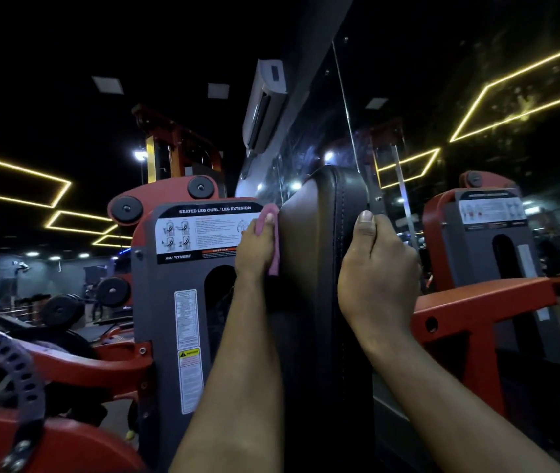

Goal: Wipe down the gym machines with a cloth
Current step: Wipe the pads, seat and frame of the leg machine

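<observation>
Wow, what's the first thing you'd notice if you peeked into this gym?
Right in the middle, two hands are on a tall black pad: the left hand presses a pink cloth against its left edge while the right hand grips its right edge. Glowing yellow light strips zigzag across the dark ceiling on the left. Just left of the pad stands a red and grey machine labelled for seated leg curls.
</observation>
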